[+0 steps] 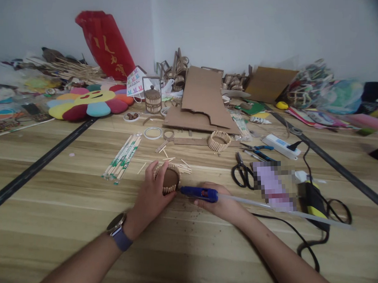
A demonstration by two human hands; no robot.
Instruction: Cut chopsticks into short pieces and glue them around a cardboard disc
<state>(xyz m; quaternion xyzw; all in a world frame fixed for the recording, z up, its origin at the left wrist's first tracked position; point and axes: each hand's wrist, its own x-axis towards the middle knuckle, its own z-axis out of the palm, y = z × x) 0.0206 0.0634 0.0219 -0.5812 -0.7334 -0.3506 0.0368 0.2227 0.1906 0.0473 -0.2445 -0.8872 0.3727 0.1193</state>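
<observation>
My left hand (158,186), with a watch on its wrist, grips a small round basket (171,178) of short wooden sticks with a brown cardboard bottom. My right hand (218,200) is wrapped round a blue hot glue gun (199,193). Its nozzle points left, at the basket's lower right side; whether it touches cannot be made out. A long clear glue stick (282,212) runs out of the gun's back to the right. Cut wooden sticks (182,167) lie just behind the basket. Farther back is a ring of sticks (219,141).
Black scissors (242,172), pliers (260,151) and a white power strip (281,146) lie to the right, with a black cable (286,225) curving forward. Packed sticks (122,157) lie left. Behind stand a lidded stick basket (152,100) and cardboard sheets (202,95).
</observation>
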